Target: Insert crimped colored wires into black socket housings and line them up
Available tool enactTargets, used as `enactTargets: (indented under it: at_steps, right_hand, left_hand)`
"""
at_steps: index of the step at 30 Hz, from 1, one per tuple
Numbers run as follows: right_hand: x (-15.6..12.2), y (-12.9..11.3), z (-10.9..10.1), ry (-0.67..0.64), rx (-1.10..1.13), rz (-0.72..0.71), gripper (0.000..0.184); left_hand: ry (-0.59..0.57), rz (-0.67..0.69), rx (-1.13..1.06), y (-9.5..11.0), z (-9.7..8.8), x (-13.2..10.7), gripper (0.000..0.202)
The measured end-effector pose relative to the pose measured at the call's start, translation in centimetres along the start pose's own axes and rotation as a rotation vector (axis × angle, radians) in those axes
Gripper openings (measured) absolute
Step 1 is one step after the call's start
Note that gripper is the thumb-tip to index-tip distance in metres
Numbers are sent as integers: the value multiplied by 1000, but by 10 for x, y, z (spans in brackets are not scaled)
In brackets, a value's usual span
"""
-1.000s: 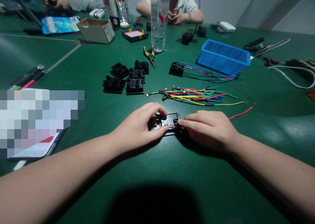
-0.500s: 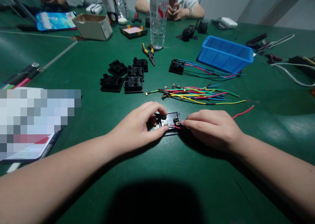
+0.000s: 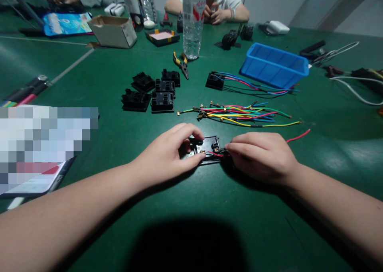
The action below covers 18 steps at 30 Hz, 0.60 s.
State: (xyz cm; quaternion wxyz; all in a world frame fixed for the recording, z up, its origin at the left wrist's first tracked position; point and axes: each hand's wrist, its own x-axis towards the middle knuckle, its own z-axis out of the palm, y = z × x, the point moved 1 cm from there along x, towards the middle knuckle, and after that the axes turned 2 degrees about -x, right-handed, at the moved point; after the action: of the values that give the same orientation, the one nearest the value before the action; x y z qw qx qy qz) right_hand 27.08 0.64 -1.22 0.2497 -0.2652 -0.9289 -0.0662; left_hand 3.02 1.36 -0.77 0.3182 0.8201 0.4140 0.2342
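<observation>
A black housing (image 3: 211,145) lies on the green worktop (image 3: 191,202), between the person's 2 hands. The left hand (image 3: 176,148) has its grip around the housing's left side, thumb along the near part and fingers curled over the far corner. Inside, a brassy terminal shows beside the thumb tip, and a red wire (image 3: 214,154) runs from there towards the right edge. The right hand (image 3: 263,154) is just beside that edge, its grip pinched on a dark wire (image 3: 222,149) that leads out of the housing; the fingers hide most of it. A length of red wire pokes out behind this hand, but whether it belongs to the same wire I cannot tell.

Just beyond the hands is a loose bundle of wires (image 3: 239,114) in yellow, green, red and blue, some with brassy ends. To its left sit 5 black housings (image 3: 163,101) in a close group. Behind the bundle, another housing (image 3: 214,81) has blue and red wires fitted, trailing right towards a blue bin (image 3: 273,66). Pliers (image 3: 181,66) with yellow-and-black handles lie open near an upright bottle (image 3: 193,24). Farther back are a shallow tray (image 3: 149,38) and a cardboard box (image 3: 112,32). Across the worktop sits a person in a white shirt (image 3: 231,0).
</observation>
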Motion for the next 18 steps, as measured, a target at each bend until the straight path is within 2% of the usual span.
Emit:
enactTargets:
  at_steps: [18]
  right_hand:
    - [0,0,0,10,-13,12,15]
  left_hand:
    - [-1,-1,-5,-1,0,1,23]
